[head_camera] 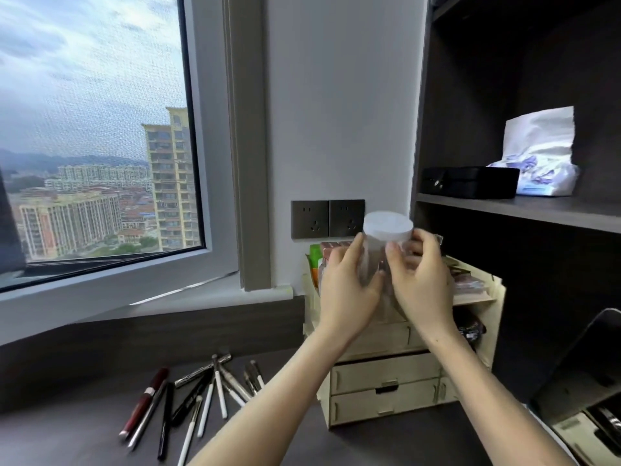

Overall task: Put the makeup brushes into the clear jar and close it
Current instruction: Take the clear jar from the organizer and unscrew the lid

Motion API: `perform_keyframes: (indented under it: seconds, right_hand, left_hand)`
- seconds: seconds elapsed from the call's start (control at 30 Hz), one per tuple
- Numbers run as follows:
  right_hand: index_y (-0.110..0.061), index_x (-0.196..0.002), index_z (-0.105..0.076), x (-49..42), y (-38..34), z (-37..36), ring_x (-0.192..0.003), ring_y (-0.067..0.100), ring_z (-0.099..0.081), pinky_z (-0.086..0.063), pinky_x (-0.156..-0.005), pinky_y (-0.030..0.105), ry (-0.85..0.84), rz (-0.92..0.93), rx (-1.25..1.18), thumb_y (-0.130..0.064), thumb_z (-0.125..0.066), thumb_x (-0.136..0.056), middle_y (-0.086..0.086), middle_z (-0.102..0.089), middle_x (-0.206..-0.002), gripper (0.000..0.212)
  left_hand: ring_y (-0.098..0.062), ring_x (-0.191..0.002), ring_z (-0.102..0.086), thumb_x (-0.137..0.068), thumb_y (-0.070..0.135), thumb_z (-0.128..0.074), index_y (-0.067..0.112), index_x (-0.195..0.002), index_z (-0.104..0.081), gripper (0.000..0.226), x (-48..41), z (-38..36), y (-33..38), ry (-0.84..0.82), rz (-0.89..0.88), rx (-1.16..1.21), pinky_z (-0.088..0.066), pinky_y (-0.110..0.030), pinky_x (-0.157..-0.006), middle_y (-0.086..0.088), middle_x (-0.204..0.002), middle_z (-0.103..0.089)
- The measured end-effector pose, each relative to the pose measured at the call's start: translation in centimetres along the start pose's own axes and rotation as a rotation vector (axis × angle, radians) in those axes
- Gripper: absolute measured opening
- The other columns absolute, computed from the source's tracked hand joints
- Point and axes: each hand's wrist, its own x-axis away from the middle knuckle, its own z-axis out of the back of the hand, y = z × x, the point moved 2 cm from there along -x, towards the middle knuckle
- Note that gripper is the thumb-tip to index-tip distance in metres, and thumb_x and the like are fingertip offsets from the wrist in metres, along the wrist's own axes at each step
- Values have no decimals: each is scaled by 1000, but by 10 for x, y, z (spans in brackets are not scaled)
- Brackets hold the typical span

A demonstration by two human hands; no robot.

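A clear jar (373, 260) with a white lid (388, 227) on top is held upright in the air, above a wooden drawer organiser (386, 378). My left hand (349, 290) wraps its left side and my right hand (418, 280) grips its right side just below the lid. The jar looks empty. Several makeup brushes and pens (201, 395) lie scattered on the dark desk (67, 438) at the lower left, well below and left of the jar.
Behind the jar are two wall sockets (327, 218) and packets standing in the organiser's top. A dark shelf (524, 206) at right holds a black box (470, 181) and a tissue pack (544, 163). A large window (94, 129) fills the left.
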Motion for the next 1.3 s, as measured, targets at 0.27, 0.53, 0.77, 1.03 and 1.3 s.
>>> perform_keyframes:
  seconds: [0.27,0.53,0.77,1.03,1.3]
  right_hand:
    - [-24,-127,-39,61,-77,-4,-91,10,-65,-53,-73,25,-255,-83,-384,-66,-52,-72,-5,-62,-106,71]
    - [-24,-79,-44,137,-85,-38,-69,14,-55,-40,-57,31,-638,-145,72,-83,-38,-68,-10,-55,-73,60]
    - [-12,-81,-44,197,-93,-51,-60,18,-45,-34,-56,31,-756,381,104,-63,-31,-77,-3,-48,-65,53]
    - [-46,-140,-24,196,-99,-48,-103,5,-51,-40,-84,24,-1187,380,130,-69,-45,-79,-14,-51,-131,68]
    - [-39,-100,-48,162,-74,-28,-104,10,-63,-55,-86,23,-1128,-107,-496,-23,-83,-60,-6,-60,-118,55]
  left_hand:
    - [-23,-111,-49,-72,42,-71,13,-140,-38,80,42,85,19,187,-227,-358,-39,-37,-95,-8,-121,-48]
    - [-27,-77,-58,-59,45,-82,19,-117,-56,69,133,159,-24,53,-320,-633,-48,-37,-68,-7,-92,-61]
    - [-7,-66,-49,-55,52,-80,32,-108,-66,58,187,205,-46,-257,-1,-328,-43,-21,-62,6,-80,-55]
    - [-10,-76,-52,-57,58,-75,27,-115,-63,67,199,224,-61,-329,92,-380,-45,-24,-70,15,-83,-51]
    - [-5,-68,-59,-63,42,-75,22,-83,-66,30,194,250,-91,-194,425,131,-45,-16,-61,5,-76,-67]
